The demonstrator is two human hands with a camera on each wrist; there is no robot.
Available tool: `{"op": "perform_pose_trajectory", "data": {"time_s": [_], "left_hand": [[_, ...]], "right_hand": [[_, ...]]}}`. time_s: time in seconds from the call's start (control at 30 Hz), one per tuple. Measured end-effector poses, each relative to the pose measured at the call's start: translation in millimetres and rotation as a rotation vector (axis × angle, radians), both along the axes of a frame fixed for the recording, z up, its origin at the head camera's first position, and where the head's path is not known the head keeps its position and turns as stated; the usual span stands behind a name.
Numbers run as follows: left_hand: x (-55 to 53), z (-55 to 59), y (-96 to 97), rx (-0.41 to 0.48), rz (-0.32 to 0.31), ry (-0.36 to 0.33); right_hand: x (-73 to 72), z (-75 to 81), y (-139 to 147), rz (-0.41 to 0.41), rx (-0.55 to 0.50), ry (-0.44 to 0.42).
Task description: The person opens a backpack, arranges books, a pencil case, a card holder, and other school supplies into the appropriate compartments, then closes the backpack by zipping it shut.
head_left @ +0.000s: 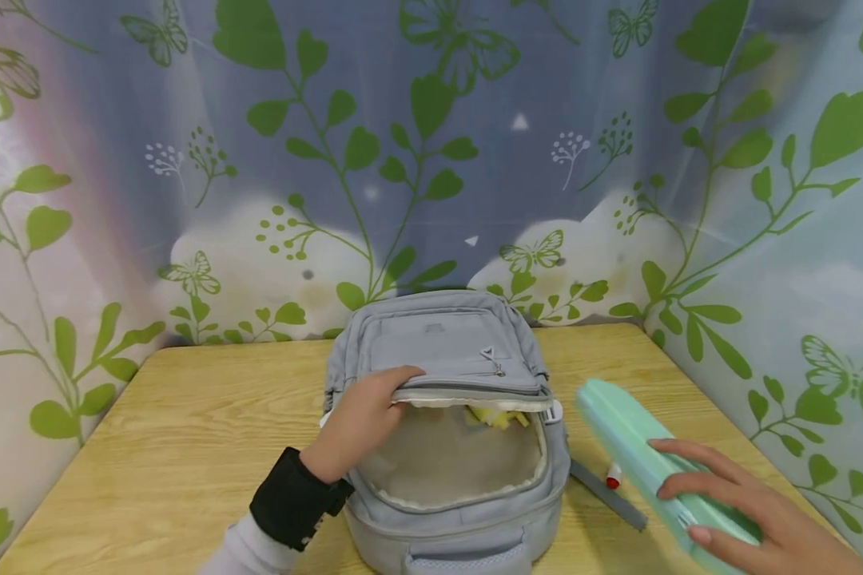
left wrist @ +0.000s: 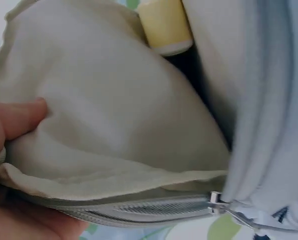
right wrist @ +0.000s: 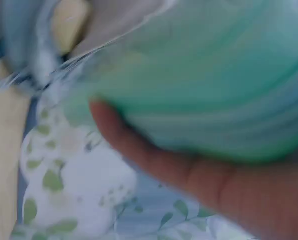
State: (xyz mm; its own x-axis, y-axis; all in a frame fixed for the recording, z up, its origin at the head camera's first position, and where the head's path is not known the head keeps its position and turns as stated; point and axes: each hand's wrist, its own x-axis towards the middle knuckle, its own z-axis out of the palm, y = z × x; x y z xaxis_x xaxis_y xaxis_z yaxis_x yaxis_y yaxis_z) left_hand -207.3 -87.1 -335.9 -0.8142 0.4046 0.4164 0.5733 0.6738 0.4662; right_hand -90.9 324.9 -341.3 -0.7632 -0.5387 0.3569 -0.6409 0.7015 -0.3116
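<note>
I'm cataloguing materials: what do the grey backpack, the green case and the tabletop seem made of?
Grey backpack: matt fabric, perhaps synthetic, from its soft creases and seams.
Green case: probably hard plastic, smooth, slightly shiny, with a rounded, stiff shape.
Tabletop: wood or laminate, fairly matt; grain lines show, but either would look so.

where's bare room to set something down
Left: bare yellow wooden table between the leafy curtain and grey fabric backpack. Smaller patch: back right corner. Crowded: front right, flat grey strip, red-and-white cylinder, mint oblong case held above.

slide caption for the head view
Left hand holds a grey backpack open; right hand grips a green case beside it.
</note>
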Motion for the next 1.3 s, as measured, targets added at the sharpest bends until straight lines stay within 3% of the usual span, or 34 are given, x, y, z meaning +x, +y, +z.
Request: {"op": "perform_pose_trajectory", "data": {"time_s": [0.07, 0.13, 0.2, 0.37, 0.57, 0.77, 0.87, 1.0, 1.07, 1.13, 1.2, 1.23, 1.3], "left_hand": [[-1.1, 4.5, 0.5, -0.010, -0.002, -0.003], [-1.2, 8.1, 0.9, -0.014, -0.006, -0.016], [-0.7, 11.1, 1.0, -0.013, -0.009, -0.015], [-0.6, 13.9, 1.2, -0.027, -0.035, 0.014], [-0.5, 13.8, 3.2, -0.055, -0.099, 0.013], [2.4, 12.1, 3.3, -0.076, -0.161, -0.008], [4.4, 12.1, 2.5, -0.063, -0.170, -0.024], [6.1, 13.0, 0.7, -0.075, -0.172, -0.026], [6.9, 13.5, -1.3, -0.082, -0.161, -0.029], [7.4, 13.3, -3.7, -0.077, -0.149, -0.035], [8.8, 12.3, -6.6, -0.081, -0.139, -0.040], [10.1, 11.0, -8.2, -0.098, -0.135, -0.035], [13.9, 7.0, -11.6, -0.162, -0.135, 0.008]], "right_hand": [[0.6, 3.6, -5, 0.249, -0.028, -0.038], [-2.8, 5.6, -16, 0.459, -0.065, -0.131], [-9.0, 9.3, -36, 0.564, -0.097, -0.242], [-42.0, 18.3, -104, 0.543, -0.054, -0.318], [-89.4, 10.1, -170, 0.451, 0.073, -0.364], [-126.8, -10.9, -209, 0.436, 0.280, -0.223], [-143.2, -25.5, -221, 0.446, 0.300, -0.149], [-158.7, -43.3, -231, 0.458, 0.247, -0.200], [-160.8, -45.3, -233, 0.446, 0.234, -0.233], [-155.1, -37.5, -232, 0.434, 0.265, -0.208], [-140.7, -22.3, -228, 0.420, 0.357, -0.136], [-129.9, -11.1, -225, 0.429, 0.396, -0.142], [-107.0, 9.2, -219, 0.495, 0.463, -0.126]]}}
